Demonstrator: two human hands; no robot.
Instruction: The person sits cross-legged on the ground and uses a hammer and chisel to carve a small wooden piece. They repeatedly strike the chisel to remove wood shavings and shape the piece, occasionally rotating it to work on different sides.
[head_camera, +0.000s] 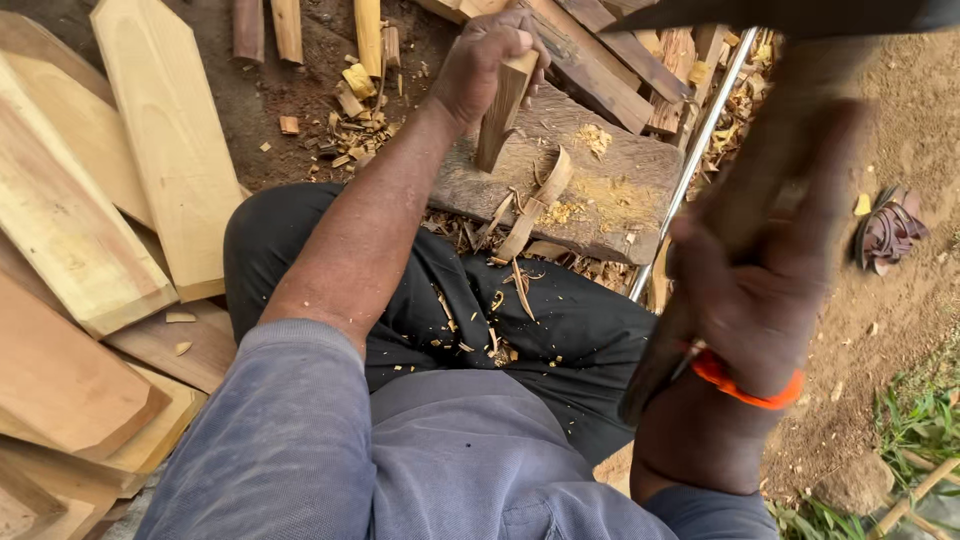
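Note:
My left hand (485, 62) grips the top of a short wooden stick (500, 115) that stands upright on a worn wooden chopping block (590, 195). My right hand (755, 300), with an orange band at the wrist, is raised close to the camera and closed around the wooden handle (760, 190) of a tool. The tool's dark blade (790, 15) runs along the top edge, blurred by motion. Wood shavings lie on the block and on my dark trousers (560, 330).
Pale pointed wooden planks (130, 180) are stacked on the left. Cut sticks and chips (350, 100) lie beyond the block. A thin metal rod (690, 150) runs diagonally beside the block. A sandal (890, 230) rests on the dirt at right, grass at bottom right.

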